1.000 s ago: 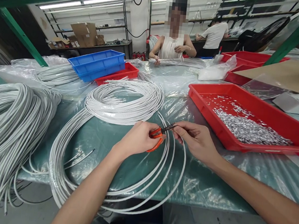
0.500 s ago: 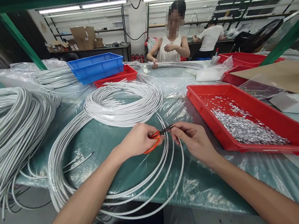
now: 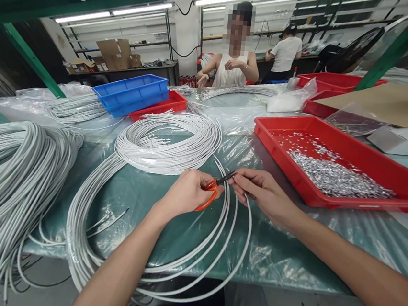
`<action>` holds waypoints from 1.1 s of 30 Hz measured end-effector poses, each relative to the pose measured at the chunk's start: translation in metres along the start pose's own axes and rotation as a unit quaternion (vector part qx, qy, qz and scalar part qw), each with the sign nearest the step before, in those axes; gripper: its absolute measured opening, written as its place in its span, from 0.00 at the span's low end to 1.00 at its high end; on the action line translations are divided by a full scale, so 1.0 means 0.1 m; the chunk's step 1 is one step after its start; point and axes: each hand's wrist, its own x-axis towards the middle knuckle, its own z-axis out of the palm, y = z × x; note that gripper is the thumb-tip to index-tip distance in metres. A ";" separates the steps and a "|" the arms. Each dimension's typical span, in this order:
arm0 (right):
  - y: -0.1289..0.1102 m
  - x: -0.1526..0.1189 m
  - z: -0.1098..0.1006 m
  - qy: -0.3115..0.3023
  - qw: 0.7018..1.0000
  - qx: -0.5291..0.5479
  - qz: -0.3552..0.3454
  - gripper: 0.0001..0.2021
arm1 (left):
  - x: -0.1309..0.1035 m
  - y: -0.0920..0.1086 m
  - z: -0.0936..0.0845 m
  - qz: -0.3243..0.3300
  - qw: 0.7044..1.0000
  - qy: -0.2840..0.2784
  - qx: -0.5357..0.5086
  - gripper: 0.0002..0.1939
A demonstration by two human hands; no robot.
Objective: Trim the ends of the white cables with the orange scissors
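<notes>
My left hand [image 3: 191, 190] is closed round the orange handles of a small pair of scissors or snips [image 3: 210, 196]. Their dark tips point right and meet the fingertips of my right hand [image 3: 256, 189]. That hand pinches a white cable [image 3: 247, 234] near its end; whatever lies right at the tips is too small to make out. From there the cable curves down and left into a loose coil [image 3: 81, 213]. Several other cable strands [image 3: 226, 213] pass beneath the tool. Beyond my hands lies a thick coil of white cable [image 3: 167, 161].
At right a red tray [image 3: 281, 172] holds many small shiny metal pieces. A big cable bundle [image 3: 17, 178] hangs over the table's left edge. Behind are a blue tray [image 3: 131, 100] and a smaller red tray [image 3: 176, 101]. Across the table a person [image 3: 233, 74] handles cables.
My hands and the tool stay almost in place, with my right fingers shifting slightly at the cable end. The person opposite has lifted a hand from the cables and moved it left.
</notes>
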 end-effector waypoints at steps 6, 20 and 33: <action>-0.04 -0.01 -0.05 -0.065 0.981 0.139 0.117 0.13 | -0.01 0.00 0.01 0.013 1.000 -0.014 0.007 0.21; -0.05 -0.02 0.01 0.035 0.999 0.005 0.009 0.13 | 0.00 0.01 0.01 -0.002 1.000 -0.012 -0.004 0.25; -0.01 -0.07 0.04 0.122 0.980 -0.122 -0.099 0.13 | 0.00 0.01 0.01 -0.027 0.997 -0.042 -0.061 0.24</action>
